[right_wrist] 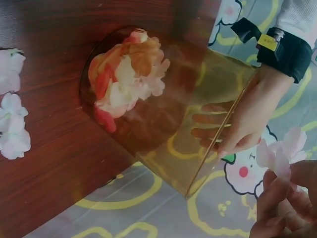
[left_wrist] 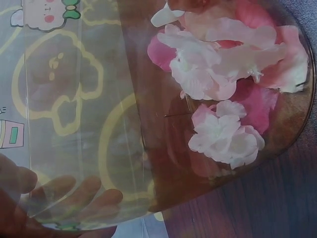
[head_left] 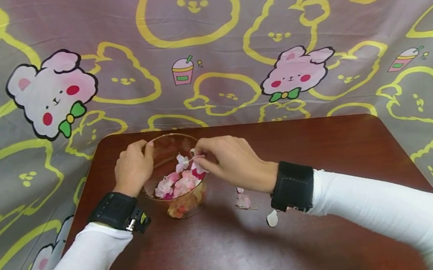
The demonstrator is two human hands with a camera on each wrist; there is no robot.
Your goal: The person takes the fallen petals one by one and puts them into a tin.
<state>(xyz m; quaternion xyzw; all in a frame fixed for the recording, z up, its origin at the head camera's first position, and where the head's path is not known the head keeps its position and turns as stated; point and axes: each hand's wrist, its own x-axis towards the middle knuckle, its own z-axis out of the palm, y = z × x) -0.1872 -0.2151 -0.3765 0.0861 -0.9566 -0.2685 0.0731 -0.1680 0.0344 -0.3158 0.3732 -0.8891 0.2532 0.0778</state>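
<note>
My left hand (head_left: 133, 166) is gripping the clear glass bowl (head_left: 169, 146) by its rim at 9 o'clock, fingers curled round the wall. My right hand (head_left: 231, 162) is pinching a pale pink blossom (head_left: 192, 153) between fingertips, holding it over the bowl's 3 o'clock edge. The two hands are apart, one on each side of the bowl.

The bowl is sitting on the dark wooden table (head_left: 326, 157), toward the far left part of it. Pink and white petals (head_left: 177, 183) are lying heaped in its bottom.

At 5 o'clock from the bowl, loose blossoms (head_left: 243, 200) are lying on the table beside my right wrist.

A cartoon-rabbit cloth (head_left: 287, 20) is hanging behind the table at 12 o'clock.
</note>
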